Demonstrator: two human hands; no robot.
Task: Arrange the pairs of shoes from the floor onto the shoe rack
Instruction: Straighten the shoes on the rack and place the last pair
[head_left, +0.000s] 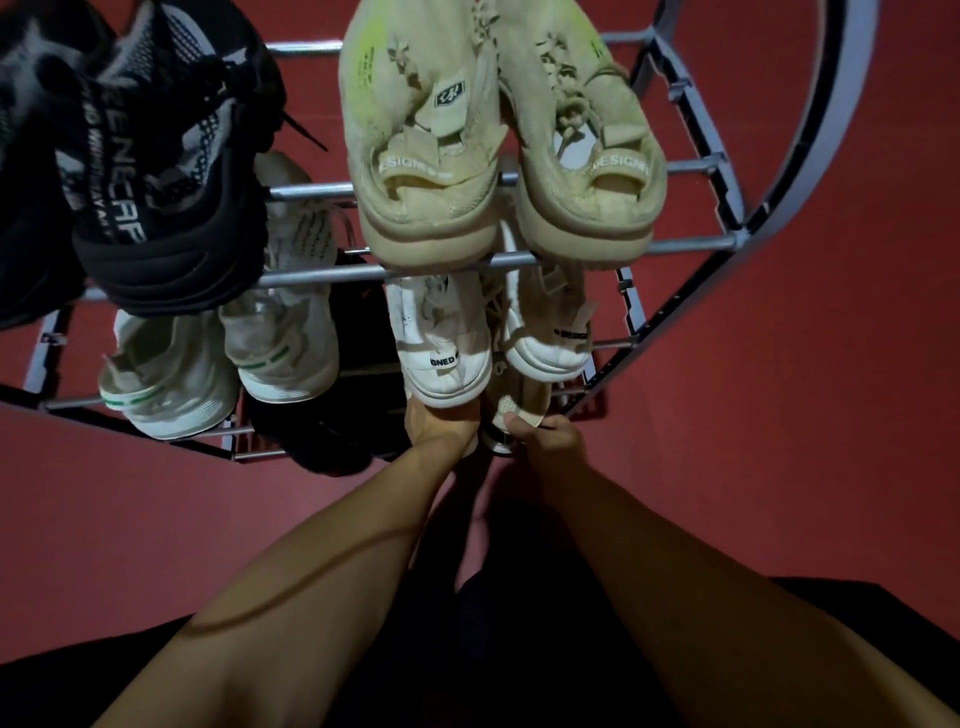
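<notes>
I look straight down a grey metal shoe rack (395, 270). Its top tier carries a beige pair (431, 171) on the right and a black pair (156, 208) on the left. The tier below holds a white pair with black lettering (447, 353) and a white pair with green stripes (171, 379). At the lowest level a beige shoe (519, 402) sits under the white pair, and my right hand (545, 436) grips its heel. My left hand (436, 426) reaches beneath the white shoe beside it; what its fingers hold is hidden.
A dark shoe (322, 431) lies on the bottom tier left of my hands. The rack stands on a dark red floor (779, 415) that runs all round it. My black clothing (519, 649) fills the lower frame.
</notes>
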